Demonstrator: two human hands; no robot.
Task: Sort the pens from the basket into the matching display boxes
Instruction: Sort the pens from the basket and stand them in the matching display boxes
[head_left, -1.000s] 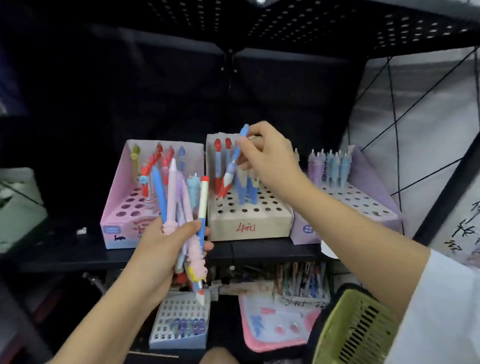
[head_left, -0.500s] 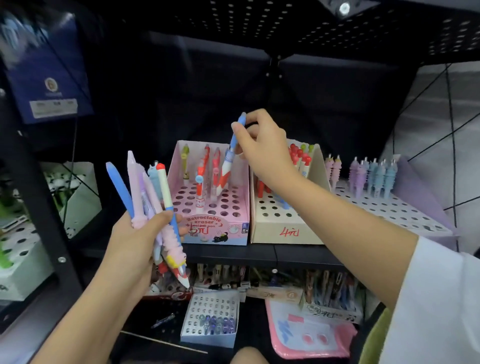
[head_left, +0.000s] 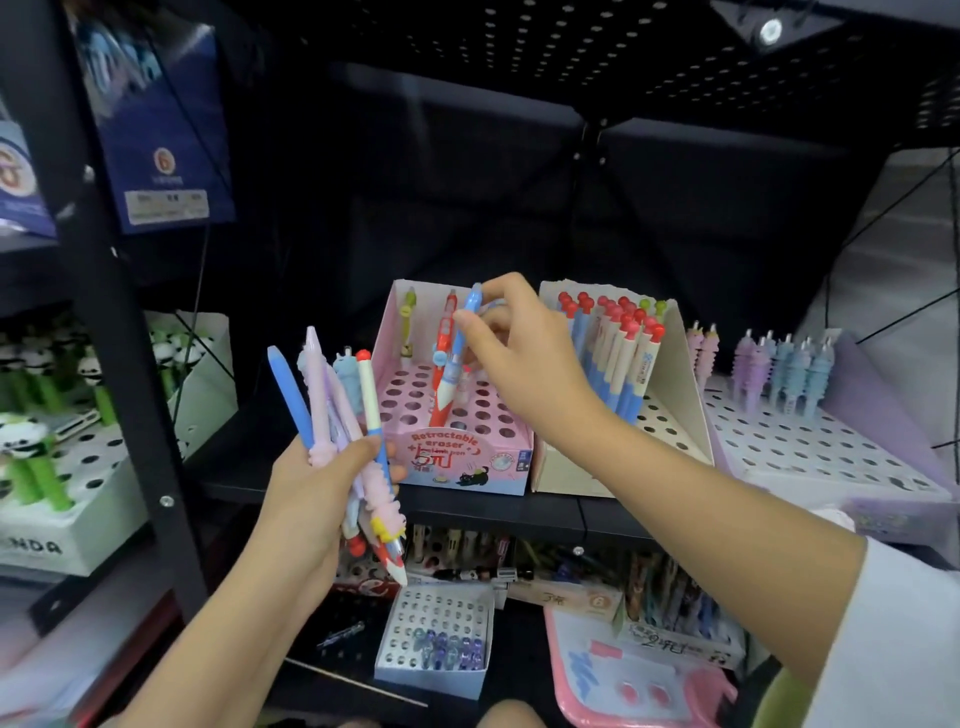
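My left hand grips a bundle of several pastel pens, tips down, in front of the shelf edge. My right hand pinches a blue and white pen with a red tip and holds it upright over the holes of the pink display box, next to a red pen standing there. To the right stand a beige box full of red-capped pens and a purple box with spiky pastel pens.
A black shelf post rises at the left, with a white box of green panda pens beyond it. On the lower shelf lie a small white box, a pink pouch and more pen boxes.
My right hand carried the blue pen from the beige box leftward and lowered it over the pink box. My view swung left. The left hand kept its bundle.
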